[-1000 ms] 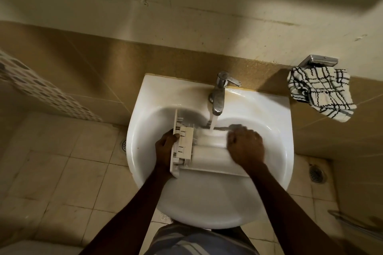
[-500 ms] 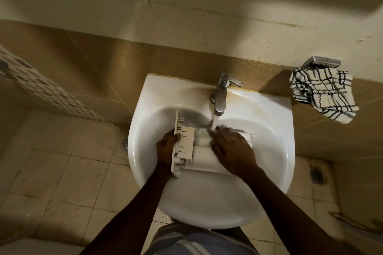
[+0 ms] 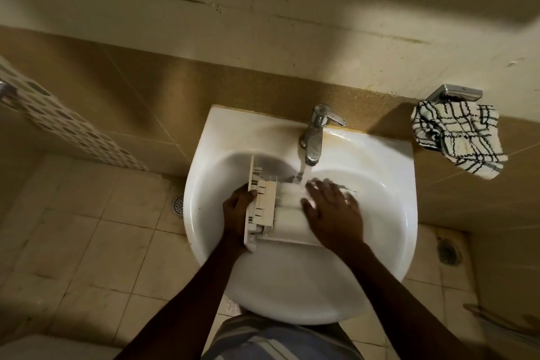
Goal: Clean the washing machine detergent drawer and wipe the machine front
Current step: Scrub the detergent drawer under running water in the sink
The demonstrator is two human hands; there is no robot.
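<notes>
Rinsing detergent drawer (image 3: pixel 287 221) under running tap (image 3: pixel 315 137); drawer-cleaning half of the task in hand, wipe of machine front not yet started, machine out of view.

Sitting low in the sink (image 3: pixel 292 286) bowl, just under the spout at 12 o'clock, catching the water stream (image 3: pixel 304 174) on the far edge. Lying with long axis 9 to 3 o'clock, wide front panel at the 9 end, body pointing toward 3 to 4. Gripped at the panel end by left grip (image 3: pixel 238 207), fingers curled round it, thumb on the near face. Pressed from above by right grip (image 3: pixel 333 210): flat, fingers splayed and straight, nothing held, blurred, judged to be rubbing. Next probably calling for flipping to flush the compartments, then draining; checked cloth (image 3: pixel 458 137) hanging at 2 o'clock, within reach for the wipe.
</notes>
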